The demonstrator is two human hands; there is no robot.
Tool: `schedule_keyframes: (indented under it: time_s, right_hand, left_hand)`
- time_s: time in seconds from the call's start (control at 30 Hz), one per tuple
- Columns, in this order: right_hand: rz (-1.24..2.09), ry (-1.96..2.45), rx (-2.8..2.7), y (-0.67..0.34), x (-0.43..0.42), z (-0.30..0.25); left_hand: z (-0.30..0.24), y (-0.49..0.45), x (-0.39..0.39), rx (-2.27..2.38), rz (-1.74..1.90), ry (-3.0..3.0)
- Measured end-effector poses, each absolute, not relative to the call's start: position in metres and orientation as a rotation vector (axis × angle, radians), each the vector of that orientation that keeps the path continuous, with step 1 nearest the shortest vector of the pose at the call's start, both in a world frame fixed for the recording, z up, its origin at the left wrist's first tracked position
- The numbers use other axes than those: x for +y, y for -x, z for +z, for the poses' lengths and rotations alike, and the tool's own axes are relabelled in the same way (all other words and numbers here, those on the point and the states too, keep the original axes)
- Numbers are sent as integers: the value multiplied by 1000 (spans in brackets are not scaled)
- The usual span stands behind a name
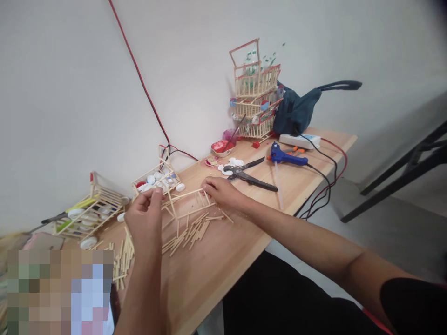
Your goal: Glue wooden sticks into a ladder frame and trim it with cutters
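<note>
A small open frame of thin wooden sticks (192, 214) stands tilted above the table between my hands. My right hand (223, 193) pinches its far right end between thumb and fingers. My left hand (144, 209) is closed at the frame's left side, thumb pressed on the fingers; what it holds, if anything, is hidden. Cut loose sticks (195, 232) lie in a spread below the frame, and more sticks (122, 260) lie left of my left forearm. Right behind my left hand sits a stick cart (171, 173) filled with bottle caps.
Another stick cart (94, 209) stands at the left. Black-handled cutters (244, 174), a blue glue gun (288, 156) with its cord, and a dish of red paint (222, 148) lie farther back. Stacked stick carts (256, 97), a dark bag (296, 109) and a power strip (300, 141) stand behind.
</note>
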State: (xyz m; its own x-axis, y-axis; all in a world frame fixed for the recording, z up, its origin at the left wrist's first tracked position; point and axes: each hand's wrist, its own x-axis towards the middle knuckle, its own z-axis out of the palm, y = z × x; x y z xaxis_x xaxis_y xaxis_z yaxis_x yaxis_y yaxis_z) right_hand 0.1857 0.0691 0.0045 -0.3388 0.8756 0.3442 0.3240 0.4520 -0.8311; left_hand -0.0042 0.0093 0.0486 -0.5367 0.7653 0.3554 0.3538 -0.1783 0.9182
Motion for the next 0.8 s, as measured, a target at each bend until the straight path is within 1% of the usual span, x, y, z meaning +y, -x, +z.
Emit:
schedule_keyframes:
  time_s: [0.1, 0.2, 0.37, 0.47, 0.57, 0.8]
  right_hand:
    - [880, 1005, -1857, -188, 72, 6]
    - [944, 1019, -1819, -190, 73, 9]
    - [1074, 981, -1765, -192, 74, 12]
    - [1184, 913, -1733, -193, 73, 12]
    - [1256, 867, -1717, -193, 71, 13]
    - [1271, 859, -1742, -191, 68, 14]
  left_hand:
    - [49, 15, 17, 1431, 1649, -862]
    - [49, 18, 19, 1253, 1471, -666]
    - [38, 11, 18, 1064, 1224, -679]
    - [24, 9, 21, 1068, 1229, -730]
    - [13, 9, 23, 1088, 1240, -908]
    - [20, -5, 15, 1055, 1088, -1056]
